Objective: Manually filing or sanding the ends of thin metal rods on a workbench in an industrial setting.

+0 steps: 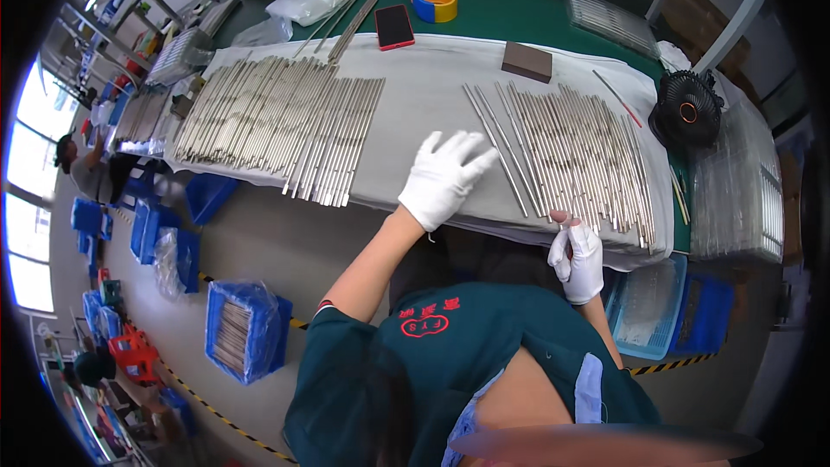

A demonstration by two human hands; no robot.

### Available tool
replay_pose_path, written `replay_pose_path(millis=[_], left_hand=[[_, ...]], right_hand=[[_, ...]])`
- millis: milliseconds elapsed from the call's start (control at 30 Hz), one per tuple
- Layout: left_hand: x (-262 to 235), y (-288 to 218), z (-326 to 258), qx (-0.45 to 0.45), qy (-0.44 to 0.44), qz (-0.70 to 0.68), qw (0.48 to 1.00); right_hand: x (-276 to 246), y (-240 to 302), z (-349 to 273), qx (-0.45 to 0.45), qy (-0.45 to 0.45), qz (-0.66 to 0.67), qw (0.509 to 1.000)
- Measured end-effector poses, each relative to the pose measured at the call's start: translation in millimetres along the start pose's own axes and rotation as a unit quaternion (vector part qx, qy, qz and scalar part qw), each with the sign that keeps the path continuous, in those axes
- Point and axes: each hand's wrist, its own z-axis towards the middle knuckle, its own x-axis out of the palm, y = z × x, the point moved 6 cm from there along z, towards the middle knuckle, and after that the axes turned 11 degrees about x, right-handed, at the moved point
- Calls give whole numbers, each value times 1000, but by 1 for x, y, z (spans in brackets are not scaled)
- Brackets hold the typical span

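Observation:
My left hand (445, 177), in a white glove, lies flat with fingers spread on the pale cloth (424, 95) that covers the table. It rests between two batches of thin metal rods. The left batch (277, 125) lies about a hand's width away; the right batch (575, 156) starts just beside its fingertips. My right hand (577, 258), also gloved, is at the table's near edge with curled fingers touching the near ends of the right batch. Whether it grips a rod cannot be told.
At the back lie a red phone (394, 26), a yellow-and-blue tape dispenser (432, 2), a brown block (527, 61) and a plastic bag (307, 2). A black fan (687, 110) and clear trays (743, 190) stand right. Blue crates (246, 329) sit on the floor; another person (82, 169) works far left.

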Motion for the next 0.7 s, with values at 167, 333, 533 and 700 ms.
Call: replay_pose_path(millis=[167,333,533,700], left_hand=[[-26,75,-81,-306,103,238,916],[-23,55,-88,-264,59,235,934],[-22,9,-70,-174,56,-29,983],[-36,23,-89,-120,118,40,985]], right_hand=[[22,-19,9,105,95,-53,989],[37,-34,23,80,89,-81,990],[33,-55,30,99,92,-192,972],[25,-50,21,119,58,-231,964]])
